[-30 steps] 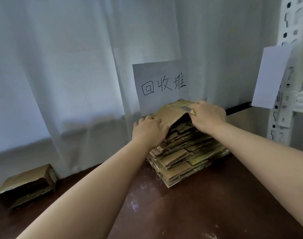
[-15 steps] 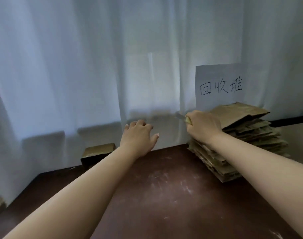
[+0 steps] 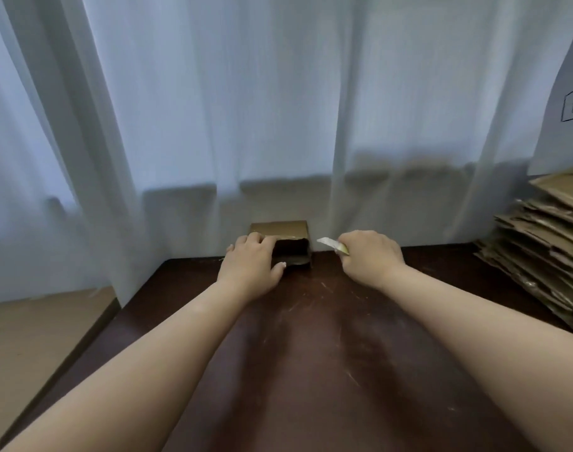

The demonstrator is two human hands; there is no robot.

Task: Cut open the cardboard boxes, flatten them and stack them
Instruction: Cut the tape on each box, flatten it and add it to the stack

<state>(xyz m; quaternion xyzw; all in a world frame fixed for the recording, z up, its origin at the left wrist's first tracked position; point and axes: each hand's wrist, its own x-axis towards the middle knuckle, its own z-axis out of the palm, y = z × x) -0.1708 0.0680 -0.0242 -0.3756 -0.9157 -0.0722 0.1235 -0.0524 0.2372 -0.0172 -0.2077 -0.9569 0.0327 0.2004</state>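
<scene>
A small brown cardboard box [image 3: 286, 230] stands at the far edge of the dark wooden table [image 3: 311, 353], its open dark side facing me. My left hand [image 3: 251, 265] rests on the box's left part, fingers on its top front edge and thumb by its lower front. My right hand [image 3: 368, 256] hovers just right of the box and grips a utility knife [image 3: 331, 245], blade pointing left toward the box without touching it. A tall stack of flattened cardboard [image 3: 546, 243] sits at the right edge.
White curtains [image 3: 246, 109] hang right behind the table's far edge. A paper sign [image 3: 566, 102] with handwriting stands above the stack at the far right. Left of the table lies a lighter floor [image 3: 34, 347].
The view swung left, away from the stack. My left hand moved forward and landed on the small box. My right hand left the stack with the knife and came beside the box.
</scene>
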